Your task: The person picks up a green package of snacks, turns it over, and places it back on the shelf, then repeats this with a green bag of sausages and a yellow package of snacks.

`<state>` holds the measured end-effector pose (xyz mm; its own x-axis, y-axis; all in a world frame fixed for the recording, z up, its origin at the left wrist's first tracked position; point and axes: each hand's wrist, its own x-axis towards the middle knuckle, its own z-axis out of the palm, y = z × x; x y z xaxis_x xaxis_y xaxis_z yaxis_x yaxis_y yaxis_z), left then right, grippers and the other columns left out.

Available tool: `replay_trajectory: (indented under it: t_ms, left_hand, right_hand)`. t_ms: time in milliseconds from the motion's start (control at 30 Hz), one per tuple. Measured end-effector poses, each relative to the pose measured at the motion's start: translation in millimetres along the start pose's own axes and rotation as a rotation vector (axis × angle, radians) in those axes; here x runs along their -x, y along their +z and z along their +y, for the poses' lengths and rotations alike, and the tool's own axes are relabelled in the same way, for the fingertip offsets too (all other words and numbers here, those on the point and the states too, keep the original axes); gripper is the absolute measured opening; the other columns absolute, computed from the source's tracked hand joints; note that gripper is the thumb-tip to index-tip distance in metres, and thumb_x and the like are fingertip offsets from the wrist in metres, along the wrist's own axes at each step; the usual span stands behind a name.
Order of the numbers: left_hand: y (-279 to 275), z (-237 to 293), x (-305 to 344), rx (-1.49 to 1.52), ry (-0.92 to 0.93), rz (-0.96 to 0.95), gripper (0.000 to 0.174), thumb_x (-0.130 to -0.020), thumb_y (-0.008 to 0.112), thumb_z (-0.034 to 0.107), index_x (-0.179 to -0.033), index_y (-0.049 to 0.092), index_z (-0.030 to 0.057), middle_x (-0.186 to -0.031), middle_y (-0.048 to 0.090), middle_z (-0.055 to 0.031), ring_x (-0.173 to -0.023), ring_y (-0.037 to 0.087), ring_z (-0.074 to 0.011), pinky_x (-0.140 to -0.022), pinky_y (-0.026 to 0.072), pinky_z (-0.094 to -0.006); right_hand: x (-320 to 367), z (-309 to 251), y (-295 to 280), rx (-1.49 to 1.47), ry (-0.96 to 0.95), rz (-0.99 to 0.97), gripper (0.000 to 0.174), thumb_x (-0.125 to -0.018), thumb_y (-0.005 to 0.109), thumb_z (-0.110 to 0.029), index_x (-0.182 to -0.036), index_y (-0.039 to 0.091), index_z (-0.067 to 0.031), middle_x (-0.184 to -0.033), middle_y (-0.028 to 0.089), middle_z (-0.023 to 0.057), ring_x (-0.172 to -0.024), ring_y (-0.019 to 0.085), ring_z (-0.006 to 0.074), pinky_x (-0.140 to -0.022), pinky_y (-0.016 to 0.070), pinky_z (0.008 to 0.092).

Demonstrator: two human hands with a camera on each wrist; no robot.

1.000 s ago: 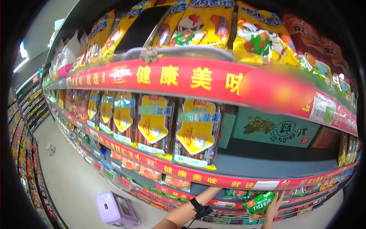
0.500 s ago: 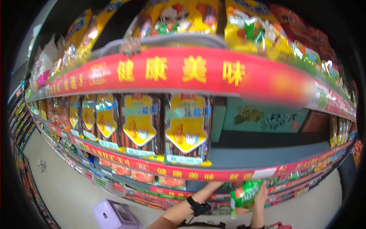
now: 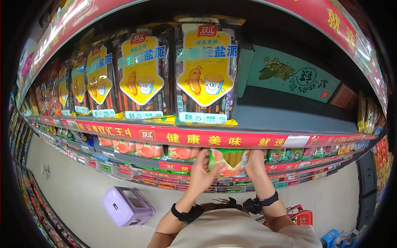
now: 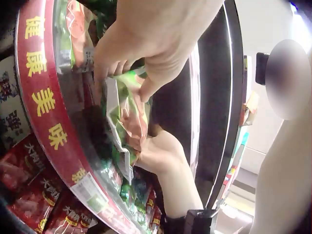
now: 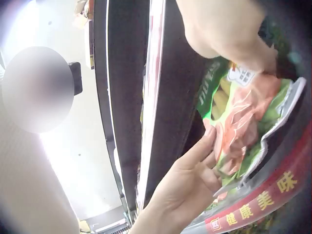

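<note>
Green sausage packet (image 3: pixel 228 162), near the lower shelf's (image 3: pixel 170 166) front edge, runs lengthwise roughly along it between my hands, neither nearer: my left hand (image 3: pixel 201 175) pinches one end, thumb on its face, my right hand (image 3: pixel 257 166) grips the other (fingertips partly hidden).

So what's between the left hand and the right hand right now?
The green sausage pack: the left hand grips one end, the right hand the other. The head view shows it, and both wrist views agree.

Bright overhead glare in wrist views, dark curved fisheye edges.
</note>
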<state>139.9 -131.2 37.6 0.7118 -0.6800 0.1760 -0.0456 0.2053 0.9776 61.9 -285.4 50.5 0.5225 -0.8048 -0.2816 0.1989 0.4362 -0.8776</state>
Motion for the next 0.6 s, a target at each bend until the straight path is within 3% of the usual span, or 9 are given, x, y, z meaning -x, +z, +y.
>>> replay_trajectory:
  t_ms: [67, 100, 167, 233, 267, 367, 467, 500, 600]
  left_hand:
    - [-9.2, -0.8, -0.9, 0.072, -0.009, 0.008, 0.052, -0.081, 0.066, 0.002, -0.124, 0.038, -0.0035, -0.110, 0.057, -0.0122, -0.096, 0.060, -0.0167, -0.080, 0.0504, -0.0262]
    - [-13.6, -0.9, -3.3, 0.138, -0.018, 0.013, 0.049, -0.082, 0.064, 0.001, -0.124, 0.039, -0.0038, -0.111, 0.057, -0.0119, -0.097, 0.060, -0.0167, -0.081, 0.0502, -0.0263]
    - [-20.5, -1.6, -3.3, 0.135, -0.021, 0.021, 0.049, -0.081, 0.061, -0.006, -0.125, 0.040, -0.0032, -0.113, 0.055, -0.0119, -0.095, 0.060, -0.0158, -0.079, 0.0509, -0.0258]
    - [-27.8, -1.2, 1.1, 0.278, -0.148, -0.004, 0.049, -0.081, 0.061, -0.005, -0.125, 0.040, -0.0031, -0.115, 0.056, -0.0126, -0.093, 0.061, -0.0150, -0.073, 0.0502, -0.0244]
    - [-32.5, -1.5, 2.5, 0.291, -0.193, -0.036, 0.051, -0.081, 0.062, -0.004, -0.127, 0.038, -0.0038, -0.116, 0.055, -0.0143, -0.098, 0.060, -0.0164, -0.078, 0.0514, -0.0253]
    - [-36.9, -1.7, 5.4, 0.408, -0.333, -0.046, 0.052, -0.080, 0.062, -0.005, -0.127, 0.038, -0.0028, -0.118, 0.055, -0.0140, -0.097, 0.061, -0.0162, -0.077, 0.0514, -0.0247]
    - [-38.5, -12.7, 7.3, 0.525, -0.392, -0.124, 0.056, -0.081, 0.064, 0.000, -0.129, 0.035, 0.0000, -0.116, 0.056, -0.0114, -0.098, 0.060, -0.0155, -0.078, 0.0516, -0.0266]
    - [-38.9, -12.7, 8.4, 0.576, -0.433, -0.172, 0.058, -0.081, 0.065, 0.003, -0.130, 0.034, 0.0010, -0.116, 0.056, -0.0106, -0.100, 0.059, -0.0154, -0.079, 0.0514, -0.0278]
    - [-33.8, -0.9, 12.3, 0.576, -0.511, -0.177, 0.054, -0.083, 0.065, 0.011, -0.127, 0.035, 0.0027, -0.118, 0.053, -0.0088, -0.107, 0.055, -0.0160, -0.087, 0.0485, -0.0300]
  right_hand:
    - [0.9, 1.6, -1.4, 0.103, -0.042, -0.263, 0.034, -0.093, 0.052, -0.027, -0.116, 0.050, -0.0017, -0.112, 0.055, 0.0048, -0.104, 0.051, 0.0139, -0.092, 0.0391, 0.0302]
    - [1.1, 2.1, -3.4, 0.100, -0.047, -0.262, 0.034, -0.093, 0.052, -0.027, -0.116, 0.050, -0.0017, -0.112, 0.055, 0.0048, -0.104, 0.051, 0.0139, -0.092, 0.0391, 0.0302]
    - [5.2, 0.2, -2.8, 0.211, -0.041, -0.453, 0.036, -0.089, 0.059, -0.018, -0.119, 0.051, -0.0001, -0.113, 0.057, 0.0063, -0.106, 0.051, 0.0136, -0.092, 0.0390, 0.0290]
    - [6.3, -0.1, -5.0, 0.189, -0.025, -0.454, 0.037, -0.086, 0.063, -0.013, -0.119, 0.052, 0.0003, -0.112, 0.059, 0.0073, -0.104, 0.054, 0.0135, -0.091, 0.0398, 0.0280]
    - [10.0, -5.7, -3.5, 0.224, -0.016, -0.484, 0.037, -0.087, 0.062, -0.014, -0.118, 0.052, 0.0009, -0.111, 0.060, 0.0077, -0.102, 0.055, 0.0130, -0.089, 0.0413, 0.0280]
    - [1.9, -4.1, -15.2, 0.410, 0.112, -0.515, 0.045, -0.088, 0.061, -0.022, -0.121, 0.048, 0.0046, -0.112, 0.059, 0.0093, -0.099, 0.056, 0.0119, -0.081, 0.0460, 0.0273]
    - [6.4, -5.3, -17.5, 0.384, 0.058, -0.609, 0.052, -0.088, 0.061, -0.028, -0.124, 0.044, 0.0044, -0.114, 0.057, 0.0084, -0.098, 0.056, 0.0117, -0.081, 0.0463, 0.0259]
    - [15.2, -8.1, -13.1, 0.341, 0.057, -0.571, 0.047, -0.086, 0.064, -0.028, -0.118, 0.048, 0.0022, -0.094, 0.058, 0.0006, -0.076, 0.054, 0.0032, -0.060, 0.0442, 0.0187]
    - [25.3, -5.4, -21.1, 0.287, 0.172, -0.548, 0.049, -0.086, 0.064, -0.027, -0.121, 0.045, 0.0021, -0.098, 0.059, 0.0018, -0.079, 0.057, 0.0041, -0.063, 0.0470, 0.0188]
